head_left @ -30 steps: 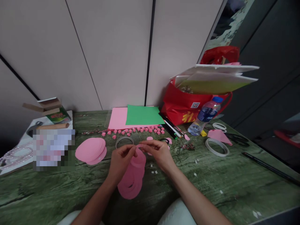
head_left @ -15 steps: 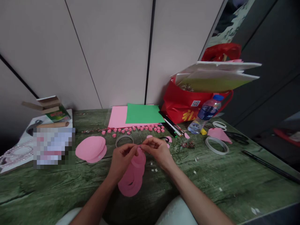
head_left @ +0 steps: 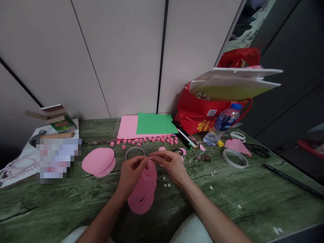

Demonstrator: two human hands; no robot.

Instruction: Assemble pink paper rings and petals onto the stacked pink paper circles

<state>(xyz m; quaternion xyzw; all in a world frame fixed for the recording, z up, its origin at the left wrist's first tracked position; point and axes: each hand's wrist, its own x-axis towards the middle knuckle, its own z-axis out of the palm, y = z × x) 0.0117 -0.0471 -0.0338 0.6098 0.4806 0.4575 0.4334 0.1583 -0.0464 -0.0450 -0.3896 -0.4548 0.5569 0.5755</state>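
Between the fingertips of my left hand (head_left: 133,170) and my right hand (head_left: 171,164) is the narrow end of a pink paper spiral (head_left: 141,201). Both hands pinch it, thumbs against forefingers, so the bit in the fingers is mostly hidden. Its wide curling loops trail down below the left hand, toward me. Just behind my left hand lies a roll of tape (head_left: 135,150). Farther back, small rolled pink paper roses (head_left: 162,138) sit in a row. To the left is a stack of pink paper ovals (head_left: 98,161).
Pink sheets (head_left: 128,127) and a green sheet (head_left: 157,123) lie against the wall. Pens (head_left: 186,137), a water bottle (head_left: 222,125) and a red bag (head_left: 193,113) stand or lie at right back. Another tape roll (head_left: 235,158), black scissors (head_left: 258,150) and a black rod (head_left: 291,180) are farther right.
The fingers of my right hand have straightened slightly over the pinched paper end. Both hands stay in nearly the same place; the view has shifted a little.
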